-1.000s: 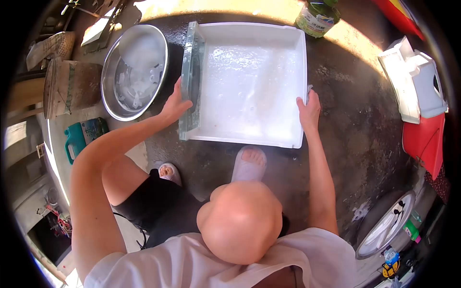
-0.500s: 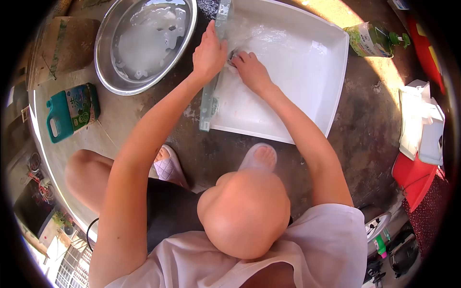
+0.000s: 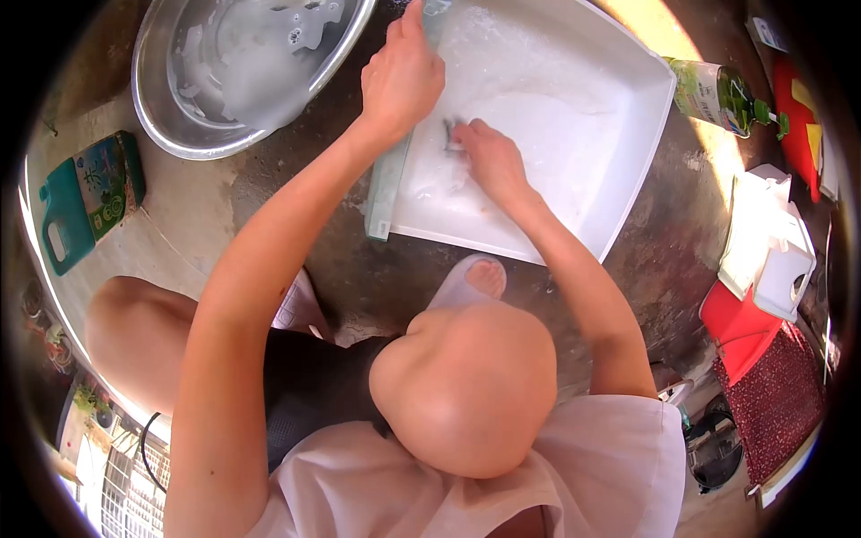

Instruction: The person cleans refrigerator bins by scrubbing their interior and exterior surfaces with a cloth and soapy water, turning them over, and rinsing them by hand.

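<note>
A white drawer-like bin (image 3: 556,134) with a pale green glassy front panel (image 3: 387,193) lies on the floor, its inside wet and sudsy. My left hand (image 3: 402,81) grips the upper part of that panel, fingers over its edge. Inside the bin my right hand (image 3: 491,161) is closed on a small grey scrubbing pad (image 3: 454,134), which touches the bin's bottom near the panel. Most of the pad is hidden by the fingers or blurred.
A metal basin (image 3: 148,90) of sudsy water stands upper left, above a teal jug (image 3: 70,215). A green-capped bottle (image 3: 708,94) is right of the bin. White plastic parts (image 3: 758,238) and a red container (image 3: 737,327) stand farther right.
My right hand has left the bin's right rim and now works inside with the pad, lately shifting slightly down and right. The bin has turned, and my left hand has moved up the panel.
</note>
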{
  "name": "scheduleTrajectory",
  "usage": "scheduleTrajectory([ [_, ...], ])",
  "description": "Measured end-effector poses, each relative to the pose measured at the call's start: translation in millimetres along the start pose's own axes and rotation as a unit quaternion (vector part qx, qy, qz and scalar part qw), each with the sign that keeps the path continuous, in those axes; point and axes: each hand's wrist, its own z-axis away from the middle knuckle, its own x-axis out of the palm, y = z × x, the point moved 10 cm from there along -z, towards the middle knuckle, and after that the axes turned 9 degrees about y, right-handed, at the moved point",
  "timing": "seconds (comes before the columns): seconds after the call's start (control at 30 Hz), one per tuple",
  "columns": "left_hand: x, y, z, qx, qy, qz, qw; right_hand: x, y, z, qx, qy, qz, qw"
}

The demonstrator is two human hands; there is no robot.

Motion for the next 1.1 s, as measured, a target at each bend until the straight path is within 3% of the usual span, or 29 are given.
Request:
scheduleTrajectory([
  [0.07,-0.1,-0.2,-0.2,-0.001,0.001,0.005,1.000,29.0,-22.5,49.4,-0.007,-0.117,-0.019,0.993],
  [0.13,-0.6,0.4,0.8,0.003,0.003,0.009,1.000,5.3,17.6,77.2,0.072,-0.179,-0.010,0.981],
  [0.23,-2.3,2.5,0.5,0.007,0.007,0.015,1.000,-67.9,121.0,62.4,0.208,-0.050,0.081,0.973],
  [0.33,-4.5,5.7,0.3,-0.005,-0.008,0.022,1.000,-108.7,154.0,0.1,0.215,0.144,0.156,0.953],
  [0.4,-3.2,5.1,1.6,-0.014,-0.016,0.027,0.999,-87.1,119.2,-44.5,0.110,0.242,0.181,0.947],
  [0.43,3.6,2.4,2.9,0.050,0.017,0.033,0.998,-73.5,86.0,-61.8,0.071,0.251,0.135,0.956],
  [0.5,7.0,-2.4,2.2,0.012,-0.005,0.037,0.999,-39.0,32.5,-78.0,-0.027,0.267,0.080,0.960],
  [0.57,9.3,-4.5,1.9,0.003,-0.007,0.035,0.999,-14.0,22.6,-90.8,0.000,0.260,0.025,0.965],
  [0.63,11.2,-2.8,0.3,0.018,-0.013,0.032,0.999,-14.9,11.5,-102.1,-0.019,0.337,-0.018,0.941],
  [0.77,13.1,-0.6,-0.4,0.024,-0.029,0.036,0.999,-8.4,-16.1,-96.2,-0.022,0.329,-0.068,0.942],
  [0.9,12.5,1.3,-2.2,0.022,-0.024,0.034,0.999,12.8,-17.3,-37.7,0.059,0.179,-0.229,0.955],
  [1.1,11.8,-0.2,-0.6,0.008,-0.027,0.032,0.999,60.6,-65.5,11.1,0.035,-0.018,-0.296,0.954],
])
